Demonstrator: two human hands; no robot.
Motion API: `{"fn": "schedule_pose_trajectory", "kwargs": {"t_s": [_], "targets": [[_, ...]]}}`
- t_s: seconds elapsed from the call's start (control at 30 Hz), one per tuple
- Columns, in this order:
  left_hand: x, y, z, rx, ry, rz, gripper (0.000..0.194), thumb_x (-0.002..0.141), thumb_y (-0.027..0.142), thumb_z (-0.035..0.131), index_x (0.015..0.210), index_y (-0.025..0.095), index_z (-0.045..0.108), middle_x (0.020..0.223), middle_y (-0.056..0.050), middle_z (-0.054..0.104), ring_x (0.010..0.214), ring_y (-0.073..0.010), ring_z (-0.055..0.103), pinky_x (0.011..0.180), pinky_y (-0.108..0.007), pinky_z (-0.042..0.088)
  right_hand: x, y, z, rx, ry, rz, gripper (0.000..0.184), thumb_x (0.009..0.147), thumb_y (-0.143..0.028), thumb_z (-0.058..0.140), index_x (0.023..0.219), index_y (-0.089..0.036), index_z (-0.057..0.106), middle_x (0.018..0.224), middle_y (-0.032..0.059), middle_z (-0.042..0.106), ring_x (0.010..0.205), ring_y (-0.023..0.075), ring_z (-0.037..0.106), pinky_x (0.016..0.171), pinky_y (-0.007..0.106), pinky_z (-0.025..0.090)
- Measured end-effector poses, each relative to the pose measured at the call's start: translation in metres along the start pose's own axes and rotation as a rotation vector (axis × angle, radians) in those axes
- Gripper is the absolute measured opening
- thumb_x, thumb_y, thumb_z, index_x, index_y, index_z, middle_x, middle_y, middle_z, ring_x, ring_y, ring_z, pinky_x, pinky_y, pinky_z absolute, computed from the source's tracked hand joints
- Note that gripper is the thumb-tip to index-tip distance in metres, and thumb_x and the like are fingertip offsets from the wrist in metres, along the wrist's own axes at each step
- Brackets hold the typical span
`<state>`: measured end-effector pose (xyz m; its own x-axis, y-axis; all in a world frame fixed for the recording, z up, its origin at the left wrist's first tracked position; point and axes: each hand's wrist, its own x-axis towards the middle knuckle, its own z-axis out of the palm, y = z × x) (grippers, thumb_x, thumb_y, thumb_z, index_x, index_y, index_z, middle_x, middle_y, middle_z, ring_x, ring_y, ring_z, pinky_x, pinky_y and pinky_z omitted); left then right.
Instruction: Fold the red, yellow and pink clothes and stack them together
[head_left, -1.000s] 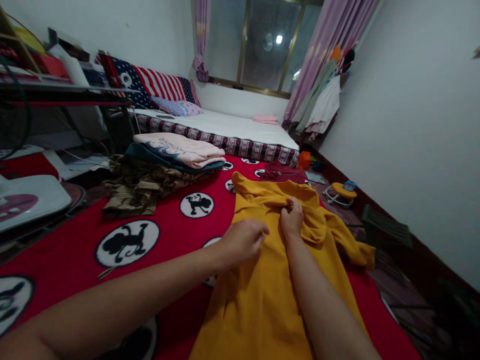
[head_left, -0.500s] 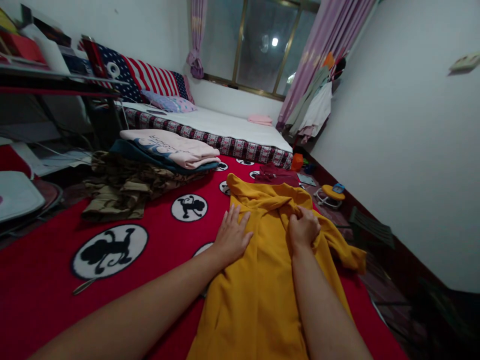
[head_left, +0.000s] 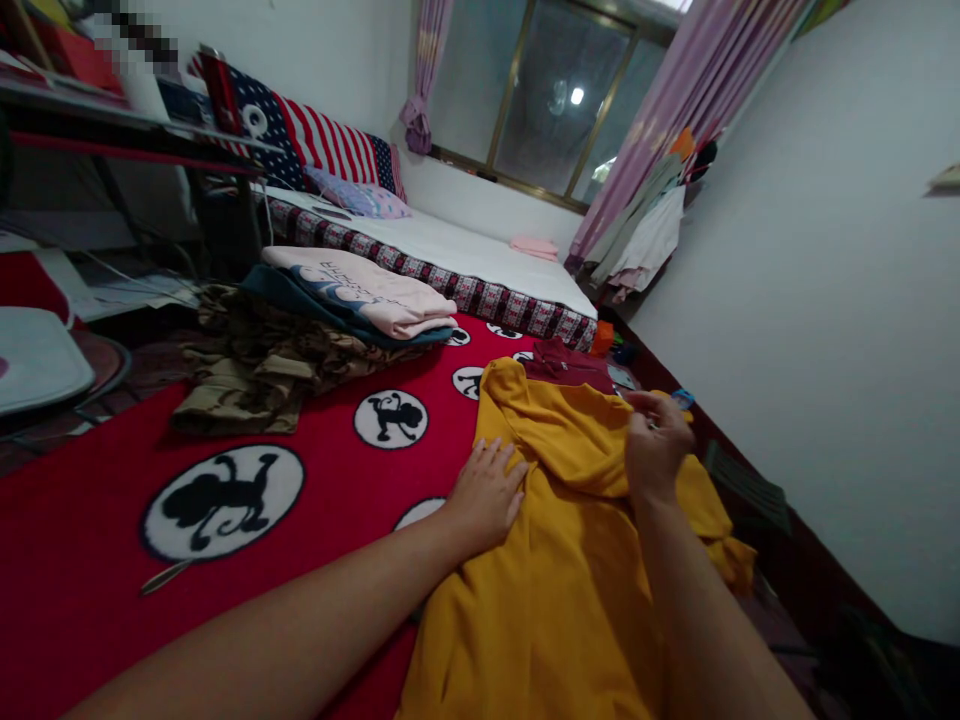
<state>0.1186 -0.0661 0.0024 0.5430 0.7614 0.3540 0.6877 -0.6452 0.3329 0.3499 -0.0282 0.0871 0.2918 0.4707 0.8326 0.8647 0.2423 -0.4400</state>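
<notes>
Folded clothes stack (head_left: 352,300): on red blanket (head_left: 322,490), left of both hands. Left hand (head_left: 487,495): open, palm down on yellow hooded garment (head_left: 547,580), at its left edge. Right hand (head_left: 658,440): fingers curled; hold cannot be confirmed.

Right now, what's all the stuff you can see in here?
yellow garment: one, yellow, on blanket
blanket: one, red, underneath
pink garment: one, pink, atop pile
teal garment: one, teal, beneath pink
camouflage clothing: uncountable, brown, pile bottom
maroon clothing: uncountable, maroon, beyond yellow
bed: one, white-topped, below window
pillow: one, purplish, on bed
window: one, greyish, back wall
curtains: two, purple, beside window
desk: one, dark, left
smaller stuff: too unclear
left hand: one, bare, on yellow garment
right hand: one, bare, by its upper part
</notes>
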Motion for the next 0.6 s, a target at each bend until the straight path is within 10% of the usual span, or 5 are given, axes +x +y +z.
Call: {"fn": "schedule_pose_trajectory", "kwargs": {"t_s": [0.13, 0.3, 0.43, 0.6], "targets": [[-0.001, 0.000, -0.003, -0.012, 0.002, 0.027, 0.041, 0.092, 0.031, 0.047, 0.128, 0.016, 0.058, 0.138, -0.013, 0.054, 0.133, -0.0323, 0.042, 0.116, -0.053, 0.024, -0.007, -0.037, 0.086, 0.118, -0.378, 0.006, 0.042, 0.075, -0.035, 0.059, 0.111, -0.014, 0.061, 0.106, 0.0139, 0.066, 0.092, 0.0242, 0.061, 0.088, 0.040, 0.048], [-0.001, 0.000, -0.009, -0.042, -0.019, 0.051, 0.036, 0.091, 0.029, 0.048, 0.122, 0.016, 0.061, 0.130, -0.011, 0.060, 0.129, -0.0310, 0.046, 0.115, -0.054, 0.027, -0.017, -0.033, 0.158, 0.234, -0.463, 0.217, 0.065, 0.058, -0.042, 0.074, 0.115, -0.017, 0.059, 0.101, 0.0085, 0.069, 0.087, 0.0229, 0.062, 0.078, 0.034, 0.051], [-0.004, 0.001, -0.010, -0.131, 0.031, 0.038, 0.053, 0.087, 0.023, 0.052, 0.140, 0.021, 0.046, 0.148, -0.012, 0.043, 0.139, -0.0287, 0.036, 0.117, -0.053, 0.023, -0.006, -0.015, 0.165, 0.169, -0.363, 0.272, 0.031, 0.072, -0.039, 0.053, 0.089, -0.016, 0.065, 0.081, 0.0051, 0.070, 0.075, 0.0206, 0.061, 0.071, 0.031, 0.049], [-0.005, 0.001, -0.003, -0.164, 0.143, -0.054, 0.089, 0.078, 0.021, 0.061, 0.154, 0.029, 0.016, 0.163, -0.012, 0.001, 0.149, -0.0310, 0.003, 0.118, -0.056, 0.016, -0.002, 0.002, 0.152, -0.043, -0.261, 0.349, 0.038, 0.084, -0.034, 0.037, 0.100, -0.012, 0.063, 0.098, 0.0137, 0.069, 0.089, 0.0237, 0.061, 0.081, 0.034, 0.046]]}}
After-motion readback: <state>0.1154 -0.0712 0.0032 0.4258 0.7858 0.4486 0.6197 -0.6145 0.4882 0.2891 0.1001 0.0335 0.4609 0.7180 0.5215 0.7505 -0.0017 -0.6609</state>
